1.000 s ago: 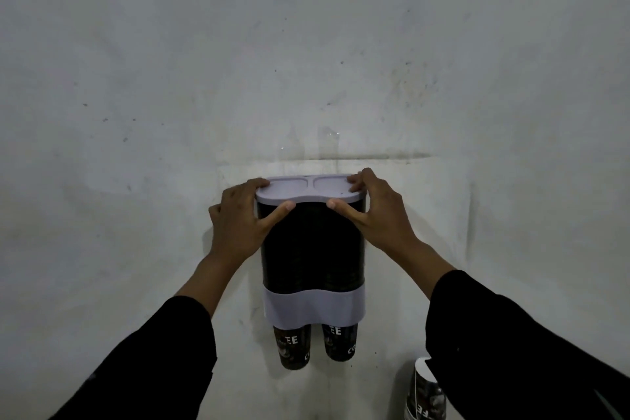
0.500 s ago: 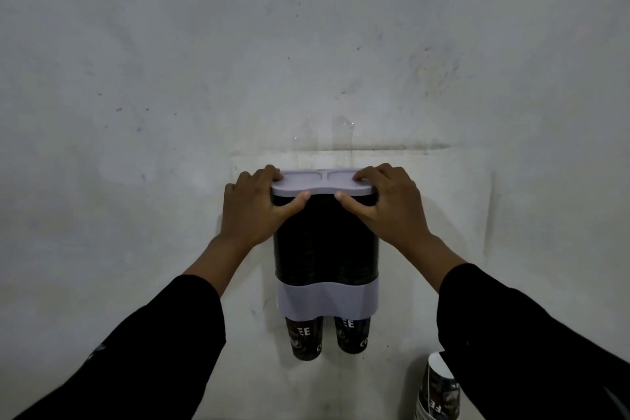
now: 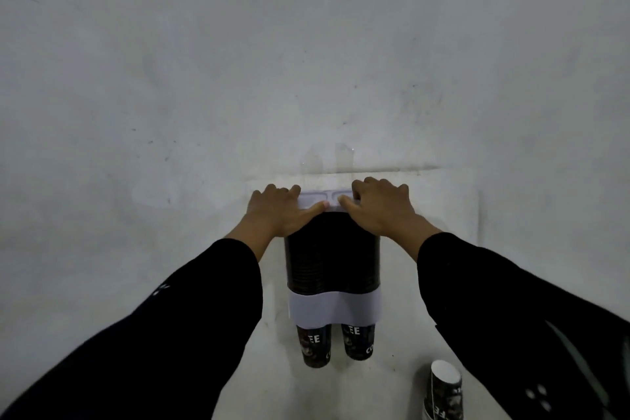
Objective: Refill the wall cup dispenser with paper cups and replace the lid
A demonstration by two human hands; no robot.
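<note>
A wall cup dispenser [image 3: 332, 262] with a dark see-through body and a pale grey lower band hangs on the wall. Two dark paper cups [image 3: 337, 344] stick out of its bottom. The pale grey lid [image 3: 327, 198] sits on top of the dispenser. My left hand [image 3: 279, 210] lies over the lid's left end, thumb along its front edge. My right hand [image 3: 380, 210] covers the right end the same way. Both hands press on the lid with fingers over its back edge.
A stack of loose paper cups [image 3: 443, 392] stands at the lower right, below my right sleeve. The grey wall [image 3: 306, 61] fills the rest of the view, with a lighter patch behind the dispenser.
Both hands have slid further over the lid, thumbs now nearly meeting at its middle. The view has shifted so that my arms reach in from closer.
</note>
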